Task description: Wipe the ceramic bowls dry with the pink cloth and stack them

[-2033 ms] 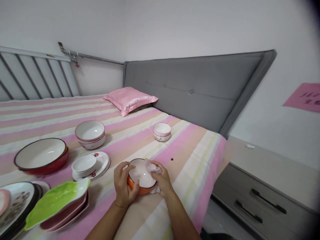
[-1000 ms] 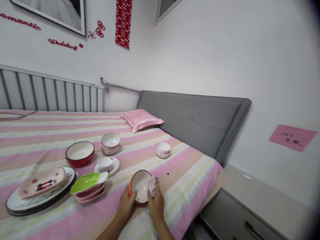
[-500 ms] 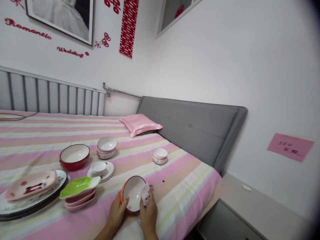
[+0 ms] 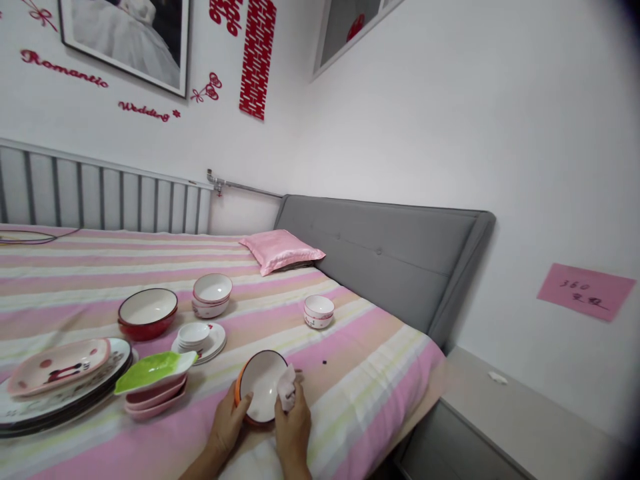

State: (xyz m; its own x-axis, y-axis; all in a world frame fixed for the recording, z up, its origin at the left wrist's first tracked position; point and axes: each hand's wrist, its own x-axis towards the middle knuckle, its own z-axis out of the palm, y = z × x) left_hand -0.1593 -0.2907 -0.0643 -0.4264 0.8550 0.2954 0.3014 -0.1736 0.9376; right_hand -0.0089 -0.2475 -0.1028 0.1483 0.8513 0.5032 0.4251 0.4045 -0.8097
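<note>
An orange bowl with a white inside and dark rim is tilted toward me above the near part of the bed. My left hand grips its left side, the thumb over the rim. At the bowl's right edge my right hand is closed on a crumpled whitish cloth, pressed against the rim. To the left of my hands lies a green leaf-shaped dish on top of pink dishes.
On the striped bedspread are a plate stack, a red bowl, white-and-pink bowls, small saucers and two small bowls. A pink pillow lies by the headboard; a nightstand stands right.
The view has shifted slightly. My hands still hold the bowl and the cloth in nearly the same pose, with the cloth staying at the right rim.
</note>
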